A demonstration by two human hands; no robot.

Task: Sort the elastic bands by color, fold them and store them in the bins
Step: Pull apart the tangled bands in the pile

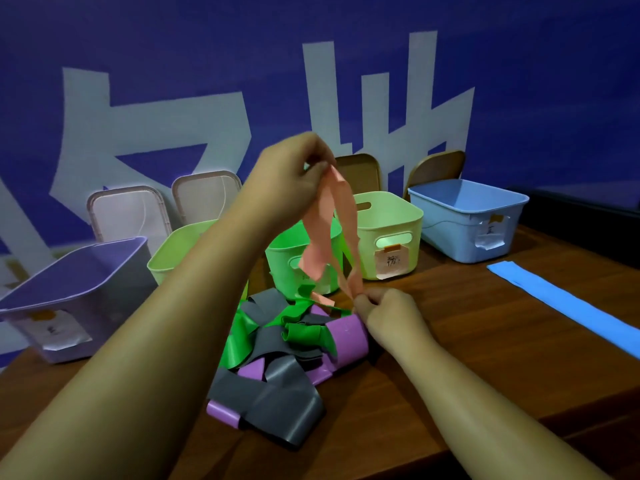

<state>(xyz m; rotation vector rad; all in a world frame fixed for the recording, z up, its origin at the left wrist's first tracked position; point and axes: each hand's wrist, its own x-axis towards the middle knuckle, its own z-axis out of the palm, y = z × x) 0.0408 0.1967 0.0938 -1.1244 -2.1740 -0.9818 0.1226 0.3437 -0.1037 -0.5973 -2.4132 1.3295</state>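
A pink elastic band (334,223) hangs twisted above the table. My left hand (294,174) pinches its top end, raised in front of the bins. My right hand (384,313) pinches its lower end just above the pile. Below lies a tangled pile of green (304,332), grey (277,400) and purple bands (346,337). A blue band (561,306) lies flat at the right. Along the back stand a purple bin (69,296), a pale green bin (180,251), a bright green bin (287,254), a labelled light green bin (391,230) and a blue bin (467,220).
The wooden table (467,368) ends at a front edge near the lower right. Several bin lids (128,213) lean on the blue wall behind the bins. The wall stands close behind the row.
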